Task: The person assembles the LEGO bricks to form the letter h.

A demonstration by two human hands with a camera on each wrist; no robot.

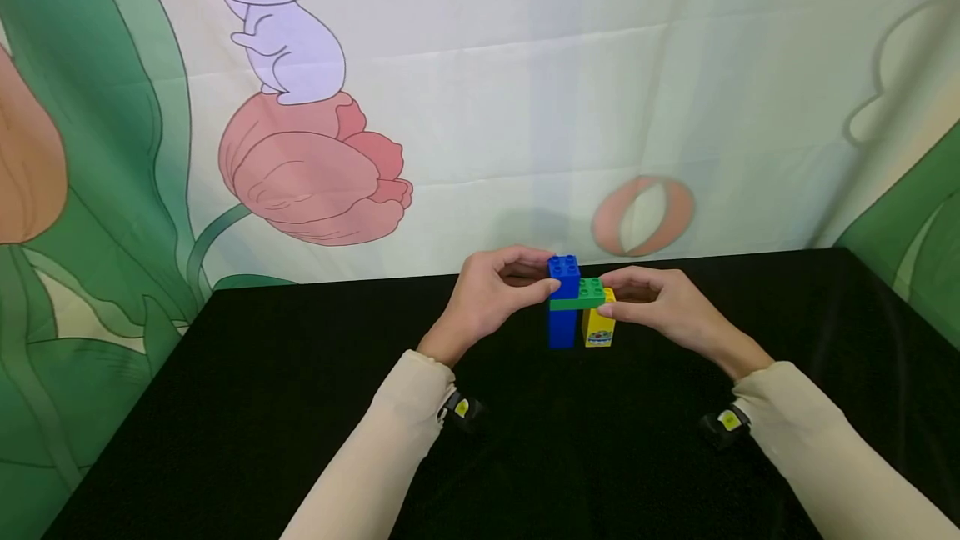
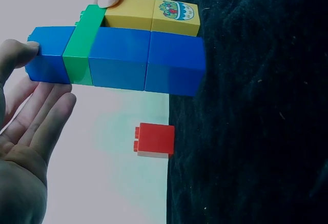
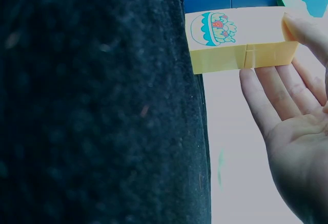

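Observation:
A stack of toy building bricks stands on the black cloth. Its left column has a blue brick (image 1: 564, 283) on top, a flat green brick (image 1: 589, 293) below it and two blue bricks (image 2: 146, 60) underneath. Two stacked yellow bricks (image 1: 599, 330) stand upright on the right, under or against the green brick's overhang; the lower one has a printed picture. My left hand (image 1: 487, 294) pinches the top blue brick between thumb and fingers. From the other side, my right hand (image 1: 663, 307) holds the upper yellow brick near the green one, thumb on its front face.
A red brick (image 2: 155, 139) sits farther along the cloth in the left wrist view; the head view does not show it. The black cloth (image 1: 300, 407) covers the table. Behind its far edge hangs a printed curtain (image 1: 480, 132).

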